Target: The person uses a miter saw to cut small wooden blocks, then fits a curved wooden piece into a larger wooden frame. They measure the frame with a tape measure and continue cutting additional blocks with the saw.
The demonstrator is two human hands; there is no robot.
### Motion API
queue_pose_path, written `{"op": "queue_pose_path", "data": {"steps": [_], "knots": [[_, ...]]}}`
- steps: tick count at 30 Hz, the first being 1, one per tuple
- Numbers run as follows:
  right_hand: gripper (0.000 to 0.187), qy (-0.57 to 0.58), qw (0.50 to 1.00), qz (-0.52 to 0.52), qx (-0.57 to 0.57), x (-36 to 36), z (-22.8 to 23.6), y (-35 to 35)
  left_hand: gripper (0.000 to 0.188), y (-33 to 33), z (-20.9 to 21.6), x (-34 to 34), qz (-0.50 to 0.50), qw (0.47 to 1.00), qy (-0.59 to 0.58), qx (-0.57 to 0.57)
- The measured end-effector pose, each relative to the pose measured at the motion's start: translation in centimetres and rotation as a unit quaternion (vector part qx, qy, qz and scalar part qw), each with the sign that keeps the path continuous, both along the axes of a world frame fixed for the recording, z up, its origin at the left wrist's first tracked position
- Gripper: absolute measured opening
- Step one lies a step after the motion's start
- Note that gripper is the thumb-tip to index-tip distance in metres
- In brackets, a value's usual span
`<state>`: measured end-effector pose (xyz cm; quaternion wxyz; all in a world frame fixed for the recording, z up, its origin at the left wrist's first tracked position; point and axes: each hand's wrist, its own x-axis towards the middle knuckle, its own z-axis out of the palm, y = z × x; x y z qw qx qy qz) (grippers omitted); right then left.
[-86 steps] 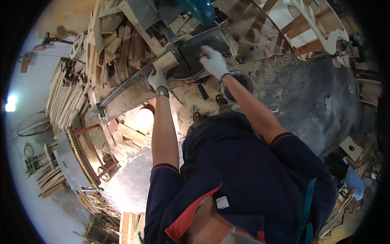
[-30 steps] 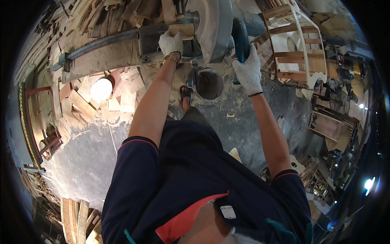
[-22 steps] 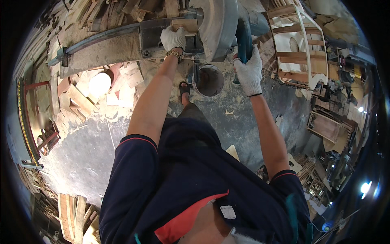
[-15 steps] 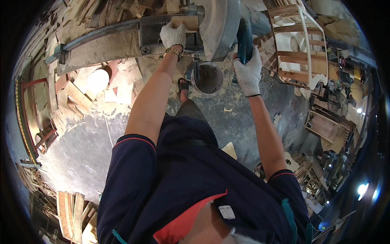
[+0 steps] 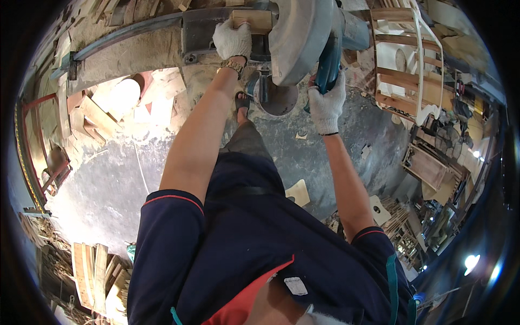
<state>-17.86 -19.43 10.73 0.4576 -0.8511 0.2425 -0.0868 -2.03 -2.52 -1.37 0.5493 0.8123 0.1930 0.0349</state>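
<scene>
My left hand (image 5: 232, 40), in a white knit glove, is closed over the near left end of a short wooden block (image 5: 253, 21). The block lies on the dark table of a miter saw (image 5: 203, 33), left of the saw's grey blade guard (image 5: 299, 46). My right hand (image 5: 328, 106), gloved as well, wraps round the teal saw handle (image 5: 330, 62) to the right of the guard. The blade itself is hidden, and so is the far side of the block.
A round bucket (image 5: 280, 103) stands on the floor under the saw, beside my sandalled foot (image 5: 242, 103). Wood offcuts (image 5: 97, 116) lie at the left. A slatted wooden frame (image 5: 406, 78) stands at the right. A long metal rail (image 5: 130, 35) runs left from the saw.
The view has shifted slightly. The guard and handle sit a little lower and further right, with my right hand still on the handle. My left hand stays on the block.
</scene>
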Motion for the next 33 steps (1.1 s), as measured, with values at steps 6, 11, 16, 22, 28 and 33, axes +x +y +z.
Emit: {"op": "queue_pose_path", "data": {"steps": [6,11,16,22,28,33], "knots": [[0.059,-0.057,0.996,0.014,-0.061,-1.0,-5.3,-0.4,0.040,0.4,0.9,0.2,-0.020,0.998,-0.007,0.053],[0.061,0.042,0.993,0.011,-0.111,-0.5,-1.1,-0.5,0.044,0.5,1.4,0.4,-0.031,0.999,0.028,-0.006],[0.044,-0.018,0.980,0.129,-0.152,4.7,11.0,-3.8,0.041,1.2,0.6,1.1,-0.054,0.998,0.032,0.001],[0.032,0.027,0.979,0.202,-0.029,13.1,22.9,-5.9,0.085,-0.8,3.7,-2.7,-0.072,0.980,0.074,0.172],[0.031,-0.201,0.961,0.102,0.161,13.2,14.6,-6.4,0.075,4.2,-0.1,0.7,-0.246,0.921,-0.159,0.258],[0.047,0.038,0.943,0.019,0.329,7.9,-5.6,-6.3,0.062,2.9,1.4,-2.2,-0.294,0.918,-0.145,0.223]]}}
